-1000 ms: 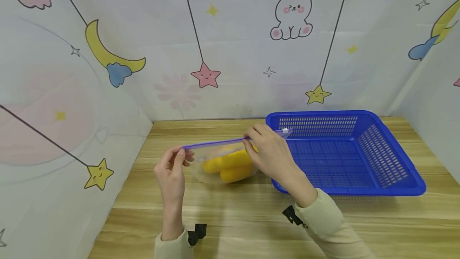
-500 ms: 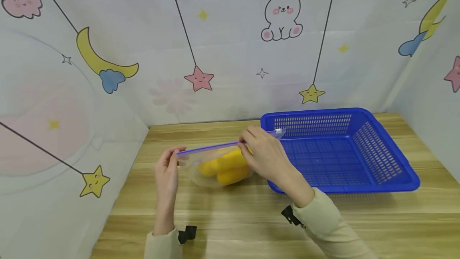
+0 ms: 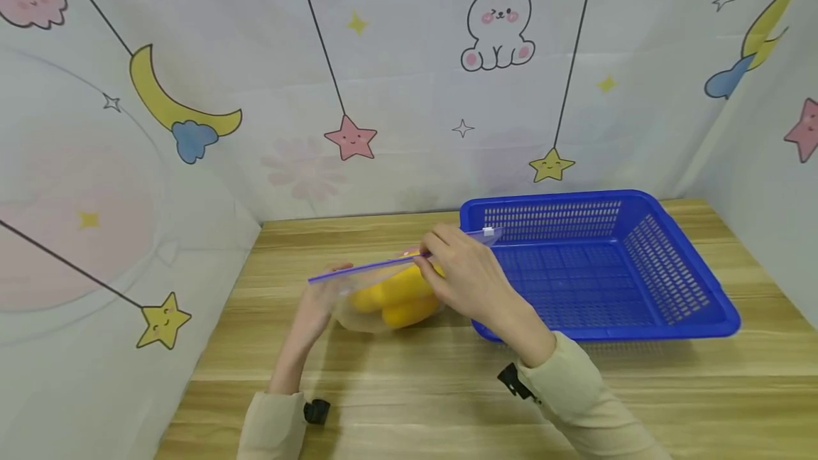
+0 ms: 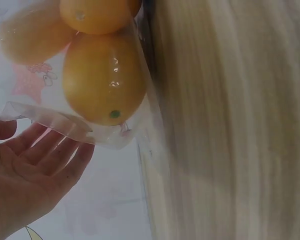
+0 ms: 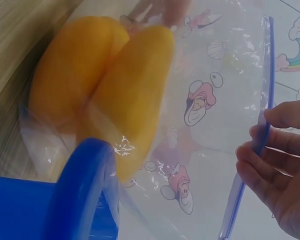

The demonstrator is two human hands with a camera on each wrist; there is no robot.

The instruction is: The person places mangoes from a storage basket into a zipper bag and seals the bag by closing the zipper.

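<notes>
A clear zip bag (image 3: 358, 323) with a purple zip edge and cartoon prints hangs tilted over the table. Several smooth yellow fruits, like mangoes (image 3: 409, 297), lie inside; one shows a green stem spot in the left wrist view. My right hand (image 3: 463, 272) pinches the zip strip (image 5: 265, 100) between thumb and fingers. The white slider (image 3: 488, 231) sits beyond it, near the strip's right end. My left hand (image 4: 35, 175) is at the bag's left side, partly behind the film, fingers loosely extended along the bag's edge.
A blue slotted plastic basket (image 3: 601, 336) stands to the right, its near-left rim close to the bag. The wooden table (image 3: 409, 389) meets a cartoon-printed cloth (image 3: 409, 91) at the back and sides.
My left hand has let go of the strip's left end and slid in behind the bag. My right hand keeps its pinch. The bag's left end has dipped slightly.
</notes>
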